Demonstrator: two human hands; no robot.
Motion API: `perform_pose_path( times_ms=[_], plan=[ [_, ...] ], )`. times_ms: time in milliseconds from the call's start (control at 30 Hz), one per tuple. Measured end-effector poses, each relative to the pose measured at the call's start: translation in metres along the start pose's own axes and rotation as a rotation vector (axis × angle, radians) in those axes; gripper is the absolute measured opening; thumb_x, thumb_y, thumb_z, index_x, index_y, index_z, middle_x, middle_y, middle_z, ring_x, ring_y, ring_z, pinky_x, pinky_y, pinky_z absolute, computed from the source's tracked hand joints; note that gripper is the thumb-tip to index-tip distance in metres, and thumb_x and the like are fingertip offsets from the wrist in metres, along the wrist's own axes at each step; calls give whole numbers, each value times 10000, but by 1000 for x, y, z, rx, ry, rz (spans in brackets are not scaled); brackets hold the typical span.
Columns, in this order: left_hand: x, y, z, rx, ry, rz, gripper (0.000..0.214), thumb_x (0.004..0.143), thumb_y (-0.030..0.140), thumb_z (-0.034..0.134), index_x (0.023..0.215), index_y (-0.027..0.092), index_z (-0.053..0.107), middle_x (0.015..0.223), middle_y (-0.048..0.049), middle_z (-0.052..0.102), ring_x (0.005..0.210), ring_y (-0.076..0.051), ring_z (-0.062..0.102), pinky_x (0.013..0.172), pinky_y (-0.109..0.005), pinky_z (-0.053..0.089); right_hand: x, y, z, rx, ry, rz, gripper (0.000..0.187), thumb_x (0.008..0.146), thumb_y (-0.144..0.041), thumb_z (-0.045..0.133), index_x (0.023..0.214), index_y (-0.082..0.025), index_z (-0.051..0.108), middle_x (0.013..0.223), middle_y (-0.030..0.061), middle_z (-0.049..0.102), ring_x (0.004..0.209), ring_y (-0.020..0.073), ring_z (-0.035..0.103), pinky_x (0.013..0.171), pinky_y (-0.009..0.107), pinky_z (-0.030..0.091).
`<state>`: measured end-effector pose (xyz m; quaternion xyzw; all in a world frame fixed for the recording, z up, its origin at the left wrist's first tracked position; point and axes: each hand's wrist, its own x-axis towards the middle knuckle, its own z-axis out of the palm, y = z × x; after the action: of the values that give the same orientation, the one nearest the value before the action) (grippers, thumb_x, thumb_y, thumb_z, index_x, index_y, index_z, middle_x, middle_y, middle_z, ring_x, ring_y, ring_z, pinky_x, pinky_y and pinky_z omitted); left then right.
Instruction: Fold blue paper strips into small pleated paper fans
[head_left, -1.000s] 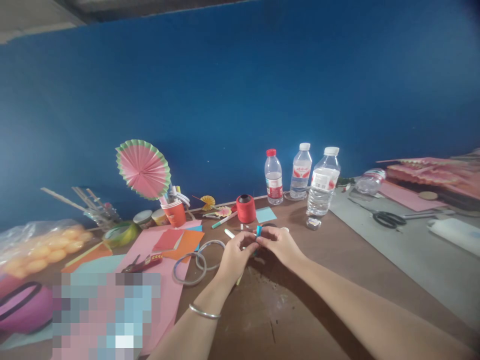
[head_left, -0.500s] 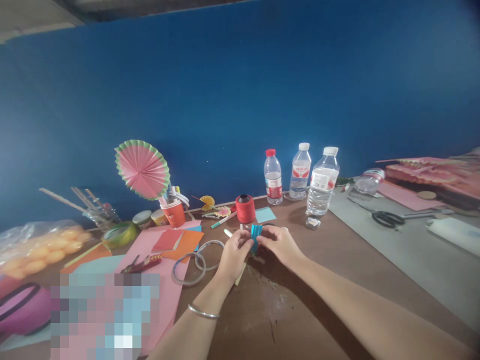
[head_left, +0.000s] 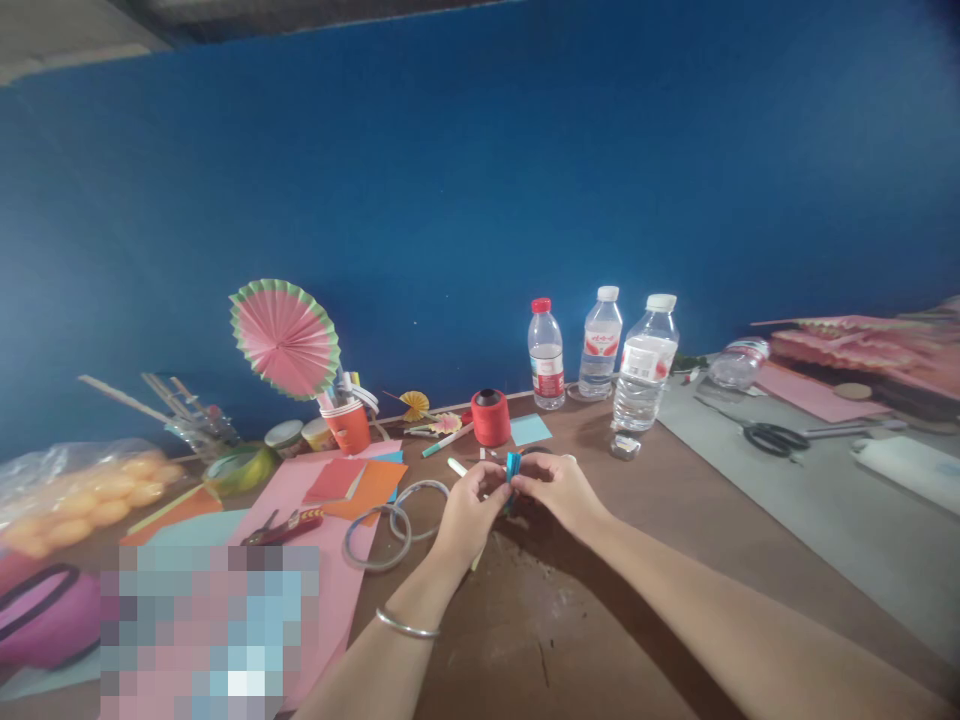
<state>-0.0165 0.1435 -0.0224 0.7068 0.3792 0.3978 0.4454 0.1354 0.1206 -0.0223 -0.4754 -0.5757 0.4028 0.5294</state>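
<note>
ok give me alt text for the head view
The left hand and right hand hold a small pleated blue piece over a brown table. Beyond are a red spool, three upright bottles and a pink-green paper fan.

Left of the left hand [head_left: 472, 510], two overlapping grey rings [head_left: 375, 567], one partly on pink paper [head_left: 335, 600]; farther left, a pleated fan [head_left: 283, 335] above a red cup [head_left: 349, 430]. Beyond the right hand [head_left: 559, 490], three bottles [head_left: 598, 345] upright; well to its right, dark scissors [head_left: 752, 428] on a grey sheet [head_left: 795, 510].
</note>
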Motion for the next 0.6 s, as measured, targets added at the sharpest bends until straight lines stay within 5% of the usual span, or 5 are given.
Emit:
perform_pose_path(
  times_ms=[600],
  plan=[
    [-10, 13, 1, 399, 56, 85, 161, 799, 250, 446, 859, 232, 594, 807, 2, 656, 729, -160, 591, 678, -253, 418, 8, 15, -8, 146, 147, 4, 309, 681, -408, 602, 810, -128, 626, 744, 58, 645, 675, 182, 574, 614, 281, 448]
  ],
)
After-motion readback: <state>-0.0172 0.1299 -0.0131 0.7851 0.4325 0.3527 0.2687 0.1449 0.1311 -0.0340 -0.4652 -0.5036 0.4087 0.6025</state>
